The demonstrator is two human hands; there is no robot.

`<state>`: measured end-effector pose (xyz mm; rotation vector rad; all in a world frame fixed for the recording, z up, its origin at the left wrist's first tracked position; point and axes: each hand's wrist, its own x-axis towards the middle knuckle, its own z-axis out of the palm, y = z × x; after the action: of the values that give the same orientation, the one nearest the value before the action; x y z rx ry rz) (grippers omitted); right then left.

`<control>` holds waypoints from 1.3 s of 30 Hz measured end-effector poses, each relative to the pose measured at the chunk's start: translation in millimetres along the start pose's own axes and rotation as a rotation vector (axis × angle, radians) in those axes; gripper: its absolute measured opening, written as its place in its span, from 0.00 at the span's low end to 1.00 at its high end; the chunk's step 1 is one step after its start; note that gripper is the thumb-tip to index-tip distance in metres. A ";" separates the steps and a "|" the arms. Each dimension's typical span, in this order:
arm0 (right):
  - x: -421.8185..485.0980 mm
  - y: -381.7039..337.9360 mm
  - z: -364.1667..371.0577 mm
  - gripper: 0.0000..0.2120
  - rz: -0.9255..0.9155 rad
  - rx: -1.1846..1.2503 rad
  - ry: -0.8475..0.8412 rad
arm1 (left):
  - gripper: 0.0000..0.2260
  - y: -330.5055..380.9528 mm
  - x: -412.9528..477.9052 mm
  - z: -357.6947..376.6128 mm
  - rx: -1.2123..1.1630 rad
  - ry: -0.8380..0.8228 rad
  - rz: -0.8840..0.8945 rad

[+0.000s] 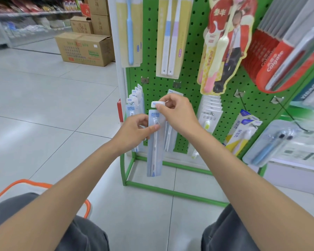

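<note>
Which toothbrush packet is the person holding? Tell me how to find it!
Find the green pegboard rack and look at its bottom row, near the left edge. A long, pale blue toothbrush packet with a white brush sits in front of the hanging packets. Only this one is held: the left hand grips its middle and the right hand pinches its top tab.
</note>
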<state>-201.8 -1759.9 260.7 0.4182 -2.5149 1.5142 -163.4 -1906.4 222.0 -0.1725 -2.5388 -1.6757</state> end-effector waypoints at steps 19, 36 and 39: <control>-34.1 28.6 21.0 0.21 0.272 -0.032 -0.672 | 0.07 8.3 12.6 -37.0 -0.462 0.471 -0.207; -61.6 33.2 22.4 0.08 0.021 -0.436 -0.657 | 0.20 17.3 8.2 -23.9 -0.188 0.268 -0.003; -62.2 28.2 16.7 0.30 0.036 -0.440 -0.681 | 0.22 14.1 12.1 -26.8 -0.262 0.289 -0.049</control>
<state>-152.3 -1753.0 211.2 0.9384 -3.2594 0.8585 -172.8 -1925.0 247.0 0.1074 -2.1300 -1.8910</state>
